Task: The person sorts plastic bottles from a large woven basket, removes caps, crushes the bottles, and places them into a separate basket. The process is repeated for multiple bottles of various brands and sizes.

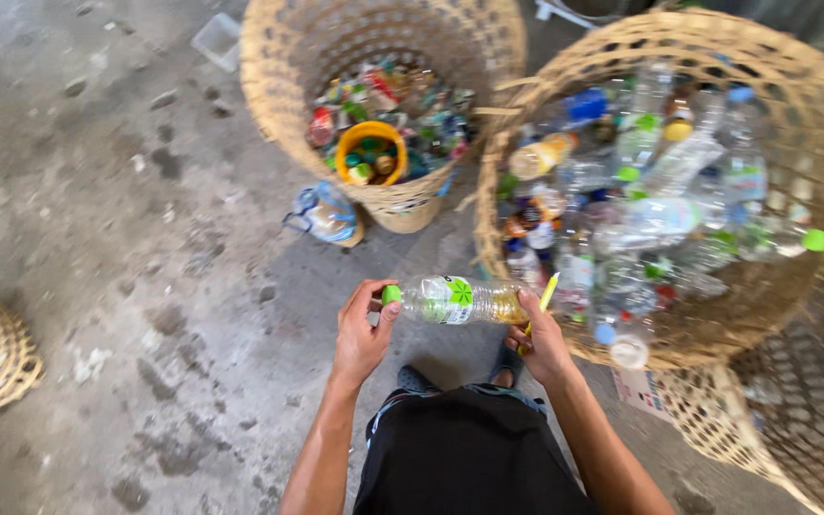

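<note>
Daylight was soft and even, brighter toward the upper left of the concrete floor [126, 238]. Shadows were faint, darkest under the person's lap. The clear bottles [660, 200] caught small glints. The wide lens bowed the baskets [774, 105] outward at the edges, and the corners blurred slightly.

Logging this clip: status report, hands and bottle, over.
Left hand pinching green cap. Right hand holding clear plastic bottle by its base, yellow tool in same grip. Bottle level, above concrete floor. Nothing in the way.
</note>
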